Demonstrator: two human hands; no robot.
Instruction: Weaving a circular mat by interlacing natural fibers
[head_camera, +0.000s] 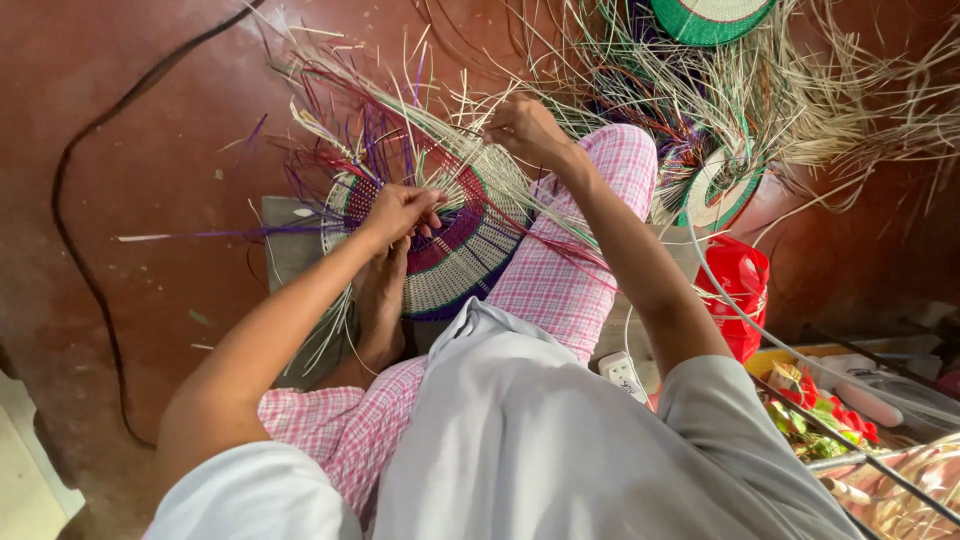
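The left hand (400, 212) covers a part of the round woven mat with purple, red and cream rings (455, 245), and its fingertips are curled, so it is not clear how many strands they pinch. The right hand (527, 128) is turned away; its grip is hidden. The green round woven basket (710, 15) is cut by the top edge. The colourful things in the tray at right (815, 415) are too small to tell.

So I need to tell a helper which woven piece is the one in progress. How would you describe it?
Start at the pink checked trousers. The round woven disc rests on that knee, between the left hand and right hand. Unlike the green-rimmed pieces beyond, it has purple and maroon bands.
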